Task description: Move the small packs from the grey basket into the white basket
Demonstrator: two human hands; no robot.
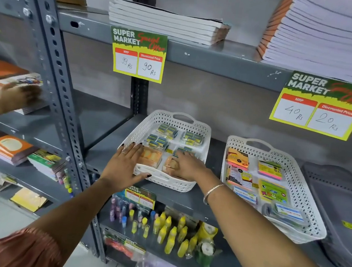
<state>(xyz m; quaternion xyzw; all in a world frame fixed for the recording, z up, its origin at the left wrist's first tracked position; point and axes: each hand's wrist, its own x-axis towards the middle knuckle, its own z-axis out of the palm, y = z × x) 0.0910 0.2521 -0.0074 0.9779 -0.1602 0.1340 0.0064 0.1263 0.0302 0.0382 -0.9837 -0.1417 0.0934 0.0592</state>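
The left hand (pixel 123 165) is laid flat, fingers (pixel 134 149) spread, on the near rim of the white basket (pixel 201 129). The small packs (pixel 166 132) are seen inside it on the shelf (pixel 106 140). The right hand (pixel 189 165) rests among them; whether anything is gripped cannot be told.

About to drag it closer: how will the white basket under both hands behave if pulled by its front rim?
The white basket should slide easily: it looks like thin perforated plastic on a smooth metal shelf. Its walls may flex under the left hand. The small packs lie loose and could shift.
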